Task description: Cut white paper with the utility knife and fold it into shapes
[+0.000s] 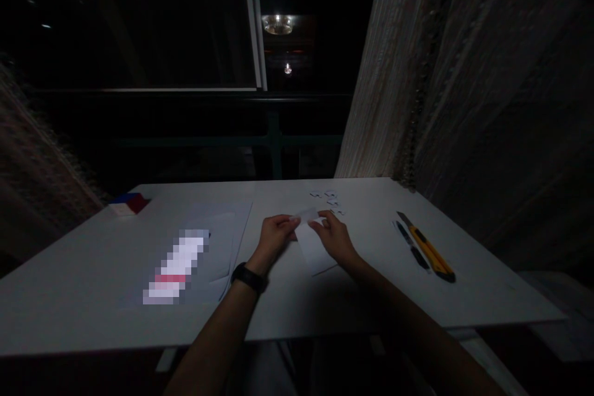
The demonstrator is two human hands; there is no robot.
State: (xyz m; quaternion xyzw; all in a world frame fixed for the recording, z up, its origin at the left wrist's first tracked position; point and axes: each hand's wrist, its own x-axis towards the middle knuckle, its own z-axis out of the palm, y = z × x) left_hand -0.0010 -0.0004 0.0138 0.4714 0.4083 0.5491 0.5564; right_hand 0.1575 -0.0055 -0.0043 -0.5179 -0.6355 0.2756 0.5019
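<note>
Between my hands is a white sheet of paper [312, 247], held up over the middle of the table. My left hand [277, 235], with a dark band on its wrist, pinches the paper's upper left edge. On the other side, my right hand [335, 236] grips the upper right edge between thumb and fingers. The sheet's top part looks bent or folded over, though the dim light blurs this. Just beyond my hands lie several small white paper pieces [330, 195] with dark marks.
To the right, a yellow utility knife [424, 245] with its blade out lies beside a pen [412, 245]. At left are paper sheets [221, 241], a blurred-out bright object [179, 266] and a red, white and blue block [129, 203]. Curtains [375, 74] hang behind the white table [69, 297].
</note>
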